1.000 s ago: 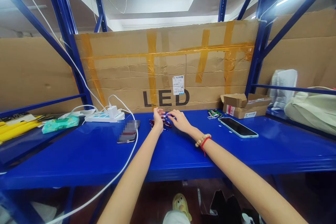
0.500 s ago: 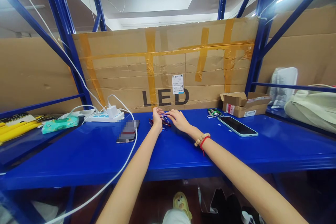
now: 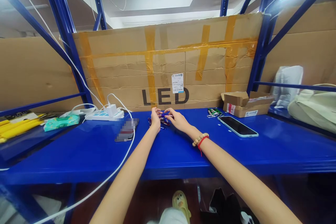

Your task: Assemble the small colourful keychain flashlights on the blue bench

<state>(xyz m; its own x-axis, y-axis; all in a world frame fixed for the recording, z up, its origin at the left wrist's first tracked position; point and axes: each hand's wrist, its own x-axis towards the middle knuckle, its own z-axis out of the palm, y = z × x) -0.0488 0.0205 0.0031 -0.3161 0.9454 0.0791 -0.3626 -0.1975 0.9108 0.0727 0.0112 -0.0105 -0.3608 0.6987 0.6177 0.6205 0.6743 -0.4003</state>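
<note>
Both my hands meet over the middle of the blue tabletop, near its back. My left hand is closed, its curled fingers turned toward the right hand; what they grip is hidden. With thumb and fingers pinched, my right hand holds one end of a slim purple-blue piece, too small to name, which reaches to the left fingertips. Under and between the hands lies a small heap of shiny dark-red and purple pieces, partly covered by the left hand.
A phone lies left under a white cable, beside a power strip. To the right are another phone, several small green items and an open carton. A large cardboard sheet stands behind.
The hands stay together over the heap, with only slight finger movement. The right wrist has shifted a little to the left, and the view has moved slightly.
</note>
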